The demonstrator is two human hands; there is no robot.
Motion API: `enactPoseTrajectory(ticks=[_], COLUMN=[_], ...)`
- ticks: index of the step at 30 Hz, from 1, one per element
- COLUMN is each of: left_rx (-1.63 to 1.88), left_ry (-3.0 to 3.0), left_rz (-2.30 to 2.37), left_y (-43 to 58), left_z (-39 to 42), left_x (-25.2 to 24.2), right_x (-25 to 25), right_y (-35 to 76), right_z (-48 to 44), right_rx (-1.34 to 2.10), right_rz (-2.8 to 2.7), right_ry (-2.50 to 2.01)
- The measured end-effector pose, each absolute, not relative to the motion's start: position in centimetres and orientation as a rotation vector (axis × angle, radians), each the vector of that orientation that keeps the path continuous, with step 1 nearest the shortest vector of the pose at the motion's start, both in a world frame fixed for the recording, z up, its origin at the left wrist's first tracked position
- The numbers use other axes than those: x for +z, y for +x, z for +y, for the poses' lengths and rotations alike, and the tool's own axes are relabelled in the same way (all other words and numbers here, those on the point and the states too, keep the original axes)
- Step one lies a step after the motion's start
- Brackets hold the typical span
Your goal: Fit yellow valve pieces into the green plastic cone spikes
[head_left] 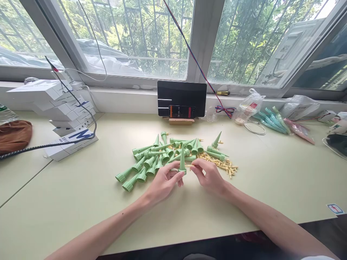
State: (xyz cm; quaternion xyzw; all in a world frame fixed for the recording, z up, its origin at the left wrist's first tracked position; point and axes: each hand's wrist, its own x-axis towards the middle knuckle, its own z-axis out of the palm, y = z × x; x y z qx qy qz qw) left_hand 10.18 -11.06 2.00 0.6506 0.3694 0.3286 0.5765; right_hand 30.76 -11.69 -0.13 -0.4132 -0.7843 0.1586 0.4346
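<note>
My left hand (165,180) is closed around the base of a green cone-shaped plastic spike (181,160), holding it upright with the tip pointing up. My right hand (208,177) pinches a small tan plastic piece (189,166) right beside the spike's base. Just behind both hands lies a pile of several more green spikes (151,159), most on their sides. A heap of small tan pieces (221,164) lies to the right of the pile, beyond my right hand.
A black tablet (181,97) with a phone (181,111) in front leans against the window ledge. Stacked white boxes (65,115) and a black cable (48,144) are at left. Plastic bags with teal spikes (273,121) lie at right. The table's front edge (189,238) is near me.
</note>
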Motion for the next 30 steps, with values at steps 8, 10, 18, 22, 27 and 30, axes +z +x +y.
enactPoseTrajectory(ticks=[8, 10, 18, 22, 27, 30], left_rx=[0.78, 0.778, 0.77, 0.761, 0.764, 0.789], left_ry=[1.554, 1.568, 1.598, 1.599, 1.54, 1.49], left_rz=[0.896, 0.892, 0.891, 0.87, 0.859, 0.871], left_y=[10.27, 10.25, 10.28, 10.28, 10.42, 10.49], left_z=[-11.16, -11.16, -11.35, -11.38, -11.48, -11.61], left_x=[1.57, 1.44, 1.45, 1.29, 1.52, 1.78], right_x=[-0.3, -0.3, -0.53, -0.84, -0.62, -0.24], right_y=[30.76, 30.79, 30.94, 30.97, 30.81, 30.64], right_z=[-11.55, -11.52, -11.44, -11.38, -11.48, -11.59], right_rx=[0.431, 0.442, 0.455, 0.473, 0.533, 0.547], right_rz=[-1.982, -1.988, -2.015, -1.997, -1.935, -1.895], right_ry=[-1.041, -1.039, -1.059, -1.069, -1.065, -1.048])
